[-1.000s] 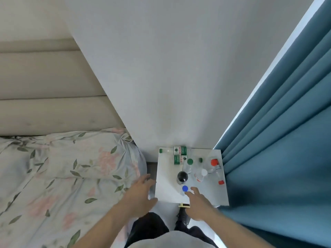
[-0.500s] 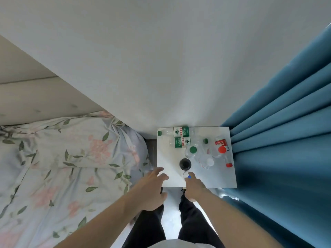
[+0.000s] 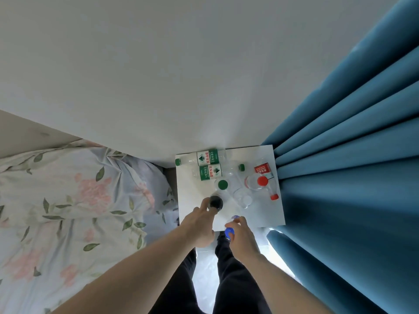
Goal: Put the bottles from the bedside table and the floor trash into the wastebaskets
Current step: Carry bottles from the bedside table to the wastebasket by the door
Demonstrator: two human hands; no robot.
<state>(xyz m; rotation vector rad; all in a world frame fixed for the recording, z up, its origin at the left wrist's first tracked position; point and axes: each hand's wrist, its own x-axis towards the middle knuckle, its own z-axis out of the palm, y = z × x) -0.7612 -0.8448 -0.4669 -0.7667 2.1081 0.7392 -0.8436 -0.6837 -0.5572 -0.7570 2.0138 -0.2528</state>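
Seen from the head camera, a person is standing at a white bedside table (image 3: 190, 209) wedged between a floral-covered bed (image 3: 68, 200) and blue curtains (image 3: 351, 155), clearing it of plastic bottles. The right hand (image 3: 241, 234) is gripping a clear blue-capped bottle (image 3: 230, 231) at the table's near edge, fingers curled around it. The left hand (image 3: 198, 223) is reaching for a dark bottle (image 3: 216, 202) standing upright near the middle; its fingertips are touching the bottle's left side, though whether they are closing on it cannot be told from this angle. Behind, two green-labelled bottles (image 3: 208, 164) are lying on their sides against the wall, with a green-capped bottle (image 3: 222, 184), several clear ones and a red-capped bottle (image 3: 262, 181) crowding close together toward the curtain side. No wastebasket is showing.

The grasp would likely go best with the left fingers wrapping low around the dark bottle's body and lifting straight up, since the green-capped bottle is standing just beside it and a sideways pull could topple the cluster.
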